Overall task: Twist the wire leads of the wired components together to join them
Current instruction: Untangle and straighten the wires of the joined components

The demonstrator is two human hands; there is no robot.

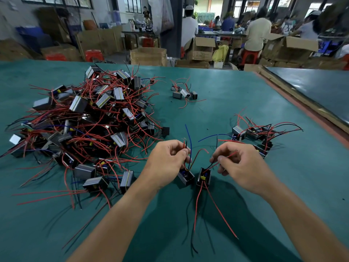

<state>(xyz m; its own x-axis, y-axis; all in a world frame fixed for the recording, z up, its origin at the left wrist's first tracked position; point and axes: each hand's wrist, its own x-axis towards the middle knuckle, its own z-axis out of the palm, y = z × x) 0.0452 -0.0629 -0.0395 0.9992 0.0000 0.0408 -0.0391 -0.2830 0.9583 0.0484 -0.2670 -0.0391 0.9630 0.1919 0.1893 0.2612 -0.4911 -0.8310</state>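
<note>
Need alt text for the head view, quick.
The left hand and right hand pinch the wire leads of two small black components side by side at a green table. A tangled pile lies left, smaller groups right.

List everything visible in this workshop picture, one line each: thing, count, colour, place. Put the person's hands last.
table: one, green, foreground.
large pile of components: many, grey-black with red wires, left.
small cluster: about four, same colours, far centre.
right group: several, with red, black and blue wires, right of centre.
left component: one, black, near centre.
right component: one, black, just right of it.
cardboard boxes: several, brown, beyond table.
stools: a few, red, among boxes.
people: several, at far benches.
left hand: one, pinches left component's upright leads.
right hand: one, pinches right component's red lead.
</note>
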